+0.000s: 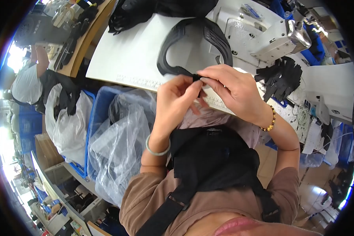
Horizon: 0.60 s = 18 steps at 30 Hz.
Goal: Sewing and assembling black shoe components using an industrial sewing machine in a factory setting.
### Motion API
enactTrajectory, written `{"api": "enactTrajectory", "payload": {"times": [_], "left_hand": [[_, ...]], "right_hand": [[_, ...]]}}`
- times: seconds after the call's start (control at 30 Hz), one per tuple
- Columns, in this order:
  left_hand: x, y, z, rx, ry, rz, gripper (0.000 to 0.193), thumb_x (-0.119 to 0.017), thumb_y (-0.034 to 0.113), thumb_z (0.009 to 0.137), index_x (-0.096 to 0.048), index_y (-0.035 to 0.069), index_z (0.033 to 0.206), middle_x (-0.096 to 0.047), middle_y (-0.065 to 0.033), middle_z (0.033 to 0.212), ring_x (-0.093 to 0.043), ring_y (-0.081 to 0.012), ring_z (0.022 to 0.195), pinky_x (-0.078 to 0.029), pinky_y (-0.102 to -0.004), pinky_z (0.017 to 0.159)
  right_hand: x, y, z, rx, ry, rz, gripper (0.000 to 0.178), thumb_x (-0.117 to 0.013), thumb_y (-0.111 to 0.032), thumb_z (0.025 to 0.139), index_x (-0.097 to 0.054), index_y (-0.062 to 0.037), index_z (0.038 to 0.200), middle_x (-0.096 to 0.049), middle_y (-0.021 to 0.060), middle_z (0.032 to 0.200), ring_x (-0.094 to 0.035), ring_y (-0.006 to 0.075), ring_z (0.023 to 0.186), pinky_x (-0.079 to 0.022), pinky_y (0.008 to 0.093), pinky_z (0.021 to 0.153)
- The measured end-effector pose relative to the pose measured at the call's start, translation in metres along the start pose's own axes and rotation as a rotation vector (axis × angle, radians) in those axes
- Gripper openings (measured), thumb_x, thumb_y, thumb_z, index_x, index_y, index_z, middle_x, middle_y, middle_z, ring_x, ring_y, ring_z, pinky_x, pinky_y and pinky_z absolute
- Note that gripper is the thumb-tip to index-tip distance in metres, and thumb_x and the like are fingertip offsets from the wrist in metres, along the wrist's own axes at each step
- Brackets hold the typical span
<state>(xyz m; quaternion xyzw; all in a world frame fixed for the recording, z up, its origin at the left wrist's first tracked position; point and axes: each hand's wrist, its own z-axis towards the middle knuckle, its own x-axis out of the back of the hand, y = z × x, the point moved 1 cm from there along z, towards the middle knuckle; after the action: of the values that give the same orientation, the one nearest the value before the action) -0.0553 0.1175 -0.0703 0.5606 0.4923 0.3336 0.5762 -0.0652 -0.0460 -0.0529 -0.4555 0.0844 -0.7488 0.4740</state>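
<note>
A black, padded-looking curved piece (170, 44), bent into a loop with ridged sides, lies on the white worktable (122, 51) in front of me. At its near edge, my left hand (173, 100) pinches a small black bit between thumb and fingers. My right hand (236, 88) meets it there, thumb and fingertips closed on the same black spot. Fingertips of the two hands almost touch. Exactly how the small bit joins the loop is hidden by the fingers.
A white sewing machine (279, 41) stands to the right, with a pile of black strips (281, 78) beside it. Black material (165, 8) lies at the table's far side. On the left are a blue bin (102, 98) with clear plastic bags and another person (25, 84).
</note>
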Motion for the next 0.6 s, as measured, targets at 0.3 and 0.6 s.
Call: {"api": "enactTrajectory", "payload": {"times": [0.3,0.6], "left_hand": [[-0.003,-0.038,0.008,-0.109,-0.003,-0.346,0.023,-0.049,0.008,0.088,-0.061,-0.011,0.085,-0.061,-0.0153,0.065,-0.057,-0.0192,0.045,-0.044,-0.0242,0.038],[0.044,-0.048,0.01,0.014,-0.214,-0.442,0.046,-0.042,0.033,0.095,-0.056,-0.009,0.107,-0.063,-0.0206,0.097,-0.064,-0.03,0.089,-0.053,-0.0386,0.077]], "right_hand": [[-0.005,0.028,-0.008,-0.544,-0.033,0.654,0.015,-0.059,-0.009,0.087,-0.063,0.0015,0.097,-0.066,0.0037,0.083,-0.059,0.0067,0.079,-0.046,0.0205,0.068],[0.01,0.006,-0.002,-0.431,-0.176,0.345,0.027,-0.061,-0.002,0.084,-0.061,-0.0016,0.111,-0.068,0.0081,0.086,-0.062,0.0092,0.073,-0.048,0.022,0.064]]}}
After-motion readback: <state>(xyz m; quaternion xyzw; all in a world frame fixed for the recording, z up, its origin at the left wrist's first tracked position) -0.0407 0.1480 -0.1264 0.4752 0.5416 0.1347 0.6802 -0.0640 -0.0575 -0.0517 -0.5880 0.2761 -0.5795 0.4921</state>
